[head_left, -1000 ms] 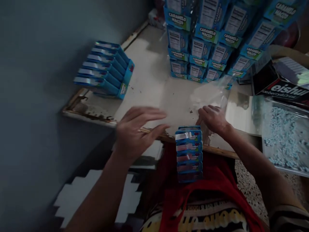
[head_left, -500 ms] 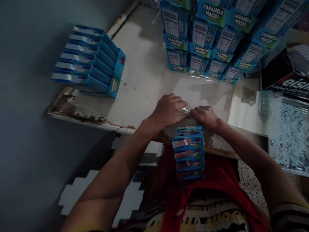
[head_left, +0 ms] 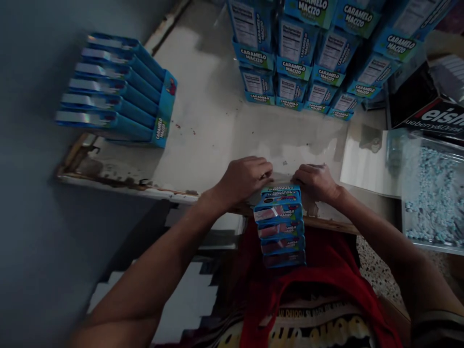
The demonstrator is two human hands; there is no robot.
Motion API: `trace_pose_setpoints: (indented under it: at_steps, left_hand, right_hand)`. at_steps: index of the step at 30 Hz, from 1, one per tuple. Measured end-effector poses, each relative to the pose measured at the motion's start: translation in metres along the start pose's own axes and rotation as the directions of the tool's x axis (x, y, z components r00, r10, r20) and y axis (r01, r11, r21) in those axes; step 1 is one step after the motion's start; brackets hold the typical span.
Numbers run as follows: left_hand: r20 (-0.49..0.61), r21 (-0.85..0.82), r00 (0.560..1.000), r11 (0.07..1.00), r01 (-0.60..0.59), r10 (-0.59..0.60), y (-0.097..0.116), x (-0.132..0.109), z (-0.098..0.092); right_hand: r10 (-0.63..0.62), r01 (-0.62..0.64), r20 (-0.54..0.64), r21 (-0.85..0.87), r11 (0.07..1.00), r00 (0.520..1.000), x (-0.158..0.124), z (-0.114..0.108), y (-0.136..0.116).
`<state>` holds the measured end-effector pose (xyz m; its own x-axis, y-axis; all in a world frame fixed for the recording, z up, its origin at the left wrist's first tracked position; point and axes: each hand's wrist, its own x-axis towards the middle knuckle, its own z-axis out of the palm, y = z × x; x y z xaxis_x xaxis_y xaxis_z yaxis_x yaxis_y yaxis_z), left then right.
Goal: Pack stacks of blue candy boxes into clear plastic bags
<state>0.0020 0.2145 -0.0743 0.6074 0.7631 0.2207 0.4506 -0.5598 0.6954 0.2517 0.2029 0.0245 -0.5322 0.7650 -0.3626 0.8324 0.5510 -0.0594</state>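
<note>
A blue display box of candy packs point(head_left: 281, 229) stands between my body and the table edge, its row of blue packs facing me. Just beyond its far end, my left hand point(head_left: 246, 179) has its fingers curled in a pinch. Level with it on the other side, my right hand point(head_left: 315, 181) is closed the same way, close to the box's far right corner. Between the two hands stretches what looks like clear plastic film point(head_left: 282, 179), faint and see-through. The fingertips are partly hidden.
On the left of the worn white table point(head_left: 203, 121) sits another blue display box point(head_left: 119, 92). Stacked, film-wrapped candy boxes point(head_left: 293, 58) rise at the back. To the right are a white card point(head_left: 362, 162), a clear tray of pale blue bits point(head_left: 431, 193) and a black carton point(head_left: 431, 106).
My hands have moved apart and a little toward me, nearer the box's far end. The film's bright glint at my left fingers is gone. The view has shifted slightly.
</note>
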Motion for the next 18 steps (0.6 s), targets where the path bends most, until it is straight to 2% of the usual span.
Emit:
trace_pose_setpoints:
  at_steps: [3,5,9,13,16,18]
  left_hand:
    - [0.053,-0.078,0.993,0.991,0.108,-0.104,0.017,-0.016,0.001]
    - [0.093,-0.058,0.989,0.99,0.125,-0.119,0.027,-0.024,-0.002]
    - [0.125,-0.092,0.979,0.981,0.171,-0.159,0.035,-0.033,-0.008]
    - [0.108,-0.049,0.965,0.968,0.244,-0.238,0.043,-0.039,-0.014]
    - [-0.049,0.062,0.957,0.955,0.29,-0.287,0.056,-0.047,-0.016]
    - [-0.215,0.075,0.919,0.932,0.353,-0.331,0.066,-0.052,-0.015]
  right_hand:
    - [0.223,-0.232,0.081,0.132,0.964,0.971,-0.006,-0.016,-0.008]
    - [0.317,-0.336,0.119,0.224,0.915,0.941,-0.005,-0.029,-0.015]
    - [0.419,-0.447,0.155,0.302,0.842,0.895,-0.001,-0.046,-0.029]
    - [0.479,-0.504,0.161,0.35,0.79,0.863,0.0,-0.047,-0.036]
    - [0.467,-0.475,0.118,0.378,0.795,0.876,-0.002,-0.049,-0.038]
    - [0.458,-0.454,0.094,0.408,0.792,0.884,-0.004,-0.051,-0.041]
